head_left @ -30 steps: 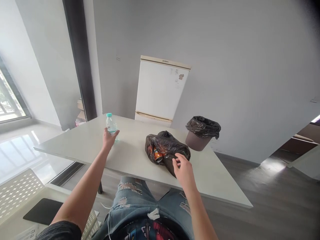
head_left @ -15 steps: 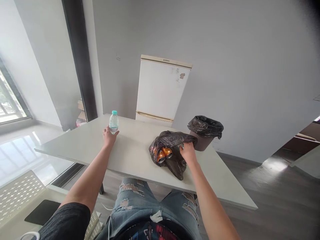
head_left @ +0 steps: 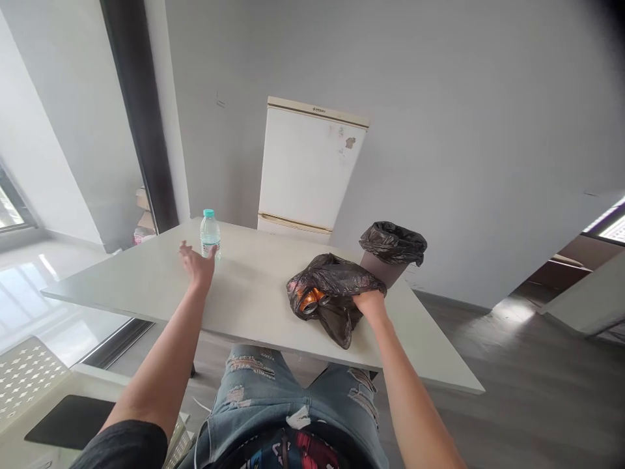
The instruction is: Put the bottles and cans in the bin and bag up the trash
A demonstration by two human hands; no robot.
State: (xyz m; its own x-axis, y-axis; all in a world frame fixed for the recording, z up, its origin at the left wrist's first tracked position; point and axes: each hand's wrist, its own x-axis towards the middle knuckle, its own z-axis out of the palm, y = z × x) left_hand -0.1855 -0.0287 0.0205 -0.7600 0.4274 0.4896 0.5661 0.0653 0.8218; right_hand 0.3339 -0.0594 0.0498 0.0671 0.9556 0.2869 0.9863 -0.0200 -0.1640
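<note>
A clear plastic bottle [head_left: 209, 229] with a turquoise cap stands upright on the left part of the white table [head_left: 254, 277]. Just in front of it is my left hand [head_left: 196, 266], fingers spread and not wrapped around it; whether the thumb touches the bottle I cannot tell. A black plastic bag [head_left: 336, 277] lies at the middle right of the table, with orange cans [head_left: 309, 300] showing through its opening. My right hand [head_left: 370, 303] reaches into the bag, its fingers hidden under the plastic.
A bin [head_left: 383, 266] lined with a black bag stands on the table behind the bag's right side. Beyond the table is a white fridge [head_left: 307, 169]. A light perforated chair [head_left: 29, 371] with a dark pad is at lower left.
My left hand has opened and drawn back from the bottle, which stays standing. My right hand has gone deeper into the black bag, and its fingers are now covered.
</note>
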